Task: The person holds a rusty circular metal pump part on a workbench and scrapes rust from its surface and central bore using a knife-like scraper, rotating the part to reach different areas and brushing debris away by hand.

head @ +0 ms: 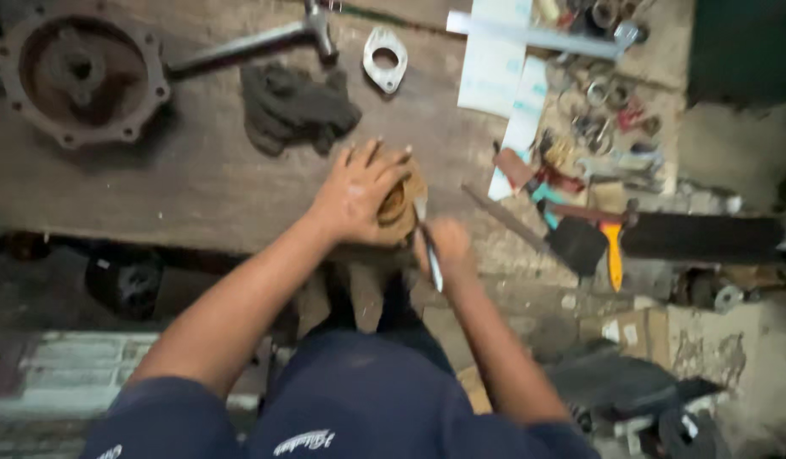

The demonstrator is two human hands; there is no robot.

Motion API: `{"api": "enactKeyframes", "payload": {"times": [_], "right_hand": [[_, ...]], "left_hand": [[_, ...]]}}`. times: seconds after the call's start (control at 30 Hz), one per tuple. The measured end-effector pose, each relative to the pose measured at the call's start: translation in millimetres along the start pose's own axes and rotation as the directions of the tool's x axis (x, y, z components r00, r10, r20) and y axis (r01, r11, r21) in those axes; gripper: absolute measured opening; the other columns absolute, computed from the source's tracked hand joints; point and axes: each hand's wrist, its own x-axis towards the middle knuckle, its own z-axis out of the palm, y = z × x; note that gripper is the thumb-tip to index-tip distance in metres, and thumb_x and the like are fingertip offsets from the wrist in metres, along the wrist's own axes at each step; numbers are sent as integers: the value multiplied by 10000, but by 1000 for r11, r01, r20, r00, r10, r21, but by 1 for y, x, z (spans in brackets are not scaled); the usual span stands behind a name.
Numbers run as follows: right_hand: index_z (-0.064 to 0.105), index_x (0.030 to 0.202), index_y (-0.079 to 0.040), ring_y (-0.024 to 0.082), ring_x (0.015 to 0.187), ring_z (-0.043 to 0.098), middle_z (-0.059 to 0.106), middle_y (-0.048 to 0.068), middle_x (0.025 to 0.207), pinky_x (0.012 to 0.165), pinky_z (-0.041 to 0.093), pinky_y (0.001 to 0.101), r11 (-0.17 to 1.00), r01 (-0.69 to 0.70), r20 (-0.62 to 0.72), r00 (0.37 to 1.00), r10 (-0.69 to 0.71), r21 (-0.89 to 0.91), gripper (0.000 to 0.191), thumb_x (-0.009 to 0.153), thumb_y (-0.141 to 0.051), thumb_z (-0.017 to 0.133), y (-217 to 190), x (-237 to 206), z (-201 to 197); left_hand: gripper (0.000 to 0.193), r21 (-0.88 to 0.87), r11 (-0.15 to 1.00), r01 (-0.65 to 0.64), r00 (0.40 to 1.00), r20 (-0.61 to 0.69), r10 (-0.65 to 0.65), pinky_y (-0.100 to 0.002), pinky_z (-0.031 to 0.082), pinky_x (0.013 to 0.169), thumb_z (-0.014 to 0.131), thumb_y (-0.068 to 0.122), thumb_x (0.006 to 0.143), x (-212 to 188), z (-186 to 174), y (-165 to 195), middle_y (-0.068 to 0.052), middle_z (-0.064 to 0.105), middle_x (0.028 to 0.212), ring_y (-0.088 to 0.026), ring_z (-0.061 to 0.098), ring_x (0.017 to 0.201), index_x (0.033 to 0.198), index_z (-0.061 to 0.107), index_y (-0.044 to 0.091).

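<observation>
At bench edge | left hand [356, 194] fingers cover brown part [401, 204] | right hand [446, 242] grips blurred blade [429, 255]

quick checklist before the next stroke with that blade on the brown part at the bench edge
1. Left hand presses flat on the brown part: ok.
2. Right hand grips the thin metal blade: ok.
3. Blade tip meets the part's edge: cannot tell, blurred.
4. Left fingers out of the blade's path: cannot tell.
5. Part fully supported on the wooden bench: cannot tell, it sits at the front edge.
6. Dark rag lies apart from the hands: ok.
</observation>
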Motion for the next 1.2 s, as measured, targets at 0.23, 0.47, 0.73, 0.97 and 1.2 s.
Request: {"api": "enactKeyframes", "payload": {"times": [0.23,0.47,0.73,0.97,1.2], "right_hand": [[679,1005,-19,399,782,647,626,205,843,726,537,492,990,-21,-61,998,30,142,150,917,-139,660,-3,-7,0],[695,1015,-36,441,839,655,674,217,899,749,524,518,996,-85,-49,995,87,30,174,900,-166,691,-8,-10,-1],[697,1013,-56,434,844,667,695,212,919,758,535,527,993,-109,-6,994,109,-49,202,891,-217,690,-7,-10,-4],[695,1019,-42,448,854,647,670,226,901,755,521,534,995,-100,25,995,100,16,176,946,-200,667,-4,-6,1],[651,962,-11,458,829,614,640,226,873,736,489,539,995,-74,-54,995,78,73,153,945,-161,676,-6,-13,-1]], "left_hand": [[954,-30,1000,8,999,42,-7,-647,319,1078,813,610,580,-3,1,-1,-128,523,1481,-475,435,1354,1342,576,87],[1014,35,994,108,992,65,-110,-721,236,1094,794,670,645,-6,0,9,-215,428,1529,-526,338,1403,1411,505,71],[1181,56,897,438,892,-154,-425,-725,240,1104,811,645,659,-25,20,46,-330,341,1533,-600,264,1422,1502,365,-52],[1084,-4,967,254,957,-142,-252,-634,312,1171,819,585,699,-24,12,15,-284,372,1556,-554,348,1415,1502,391,-4],[1127,-30,980,198,972,-122,-201,-646,347,1134,840,616,690,-23,8,11,-288,377,1558,-564,382,1370,1522,407,-8]]}}
